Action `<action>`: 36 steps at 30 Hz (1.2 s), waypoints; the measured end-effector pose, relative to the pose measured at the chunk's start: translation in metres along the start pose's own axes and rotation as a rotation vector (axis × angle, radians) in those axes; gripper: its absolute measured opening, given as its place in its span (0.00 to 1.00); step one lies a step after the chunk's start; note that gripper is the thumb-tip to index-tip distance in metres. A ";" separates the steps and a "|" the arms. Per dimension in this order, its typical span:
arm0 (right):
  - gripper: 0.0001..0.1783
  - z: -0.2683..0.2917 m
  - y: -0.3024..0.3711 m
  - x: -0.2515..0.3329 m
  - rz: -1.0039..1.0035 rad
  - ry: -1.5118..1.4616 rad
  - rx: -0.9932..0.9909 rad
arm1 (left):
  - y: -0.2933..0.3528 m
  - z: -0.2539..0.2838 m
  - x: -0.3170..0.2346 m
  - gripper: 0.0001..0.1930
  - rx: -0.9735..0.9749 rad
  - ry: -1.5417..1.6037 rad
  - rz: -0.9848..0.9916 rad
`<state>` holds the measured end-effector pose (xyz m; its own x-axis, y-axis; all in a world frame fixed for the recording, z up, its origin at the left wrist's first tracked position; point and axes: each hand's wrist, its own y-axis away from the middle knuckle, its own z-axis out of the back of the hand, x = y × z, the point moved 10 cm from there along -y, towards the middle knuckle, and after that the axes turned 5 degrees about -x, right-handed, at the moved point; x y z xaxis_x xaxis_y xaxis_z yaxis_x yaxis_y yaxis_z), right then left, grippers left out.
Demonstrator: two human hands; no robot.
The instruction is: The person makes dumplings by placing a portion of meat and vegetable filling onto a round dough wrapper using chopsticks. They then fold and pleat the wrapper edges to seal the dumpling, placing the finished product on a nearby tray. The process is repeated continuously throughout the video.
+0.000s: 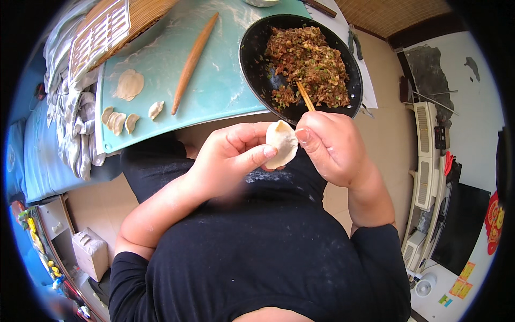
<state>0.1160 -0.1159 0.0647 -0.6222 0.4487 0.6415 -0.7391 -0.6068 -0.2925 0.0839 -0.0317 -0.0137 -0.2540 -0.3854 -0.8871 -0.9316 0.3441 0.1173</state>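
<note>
My left hand (228, 153) holds a pale, round dumpling wrapper (284, 146) between thumb and fingers, in front of my chest. The wrapper is slightly cupped, and I see no filling on its visible face. Beside its right edge, my right hand (335, 145) is closed around a pair of wooden chopsticks (305, 96). Their far ends reach into brown minced filling with green bits (316, 64), heaped in a black pan (248, 80). Whether the right thumb touches the wrapper, I cannot tell.
On the floury green mat (161, 124) lie a wooden rolling pin (194, 64), flat wrappers (130, 85), several dough pieces (116, 122) and a small dough lump (156, 110). A woven tray (145, 12) with a white plastic rack (104, 32) stands far left, above crumpled cloth (80, 129).
</note>
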 end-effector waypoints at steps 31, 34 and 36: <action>0.12 -0.034 -0.004 -0.021 -0.302 -0.430 0.139 | 0.000 0.018 0.008 0.21 -0.030 0.150 0.038; 0.12 -0.029 -0.005 -0.014 -0.219 -0.261 0.084 | -0.002 0.017 0.007 0.20 -0.039 0.150 -0.007; 0.13 -0.023 -0.007 -0.010 -0.173 -0.266 0.019 | -0.002 0.018 0.007 0.20 -0.029 0.151 0.001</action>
<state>0.1214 -0.1009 0.0439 -0.3968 0.3606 0.8441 -0.8214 -0.5499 -0.1512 0.0882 -0.0199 -0.0281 -0.2886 -0.5100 -0.8103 -0.9380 0.3203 0.1325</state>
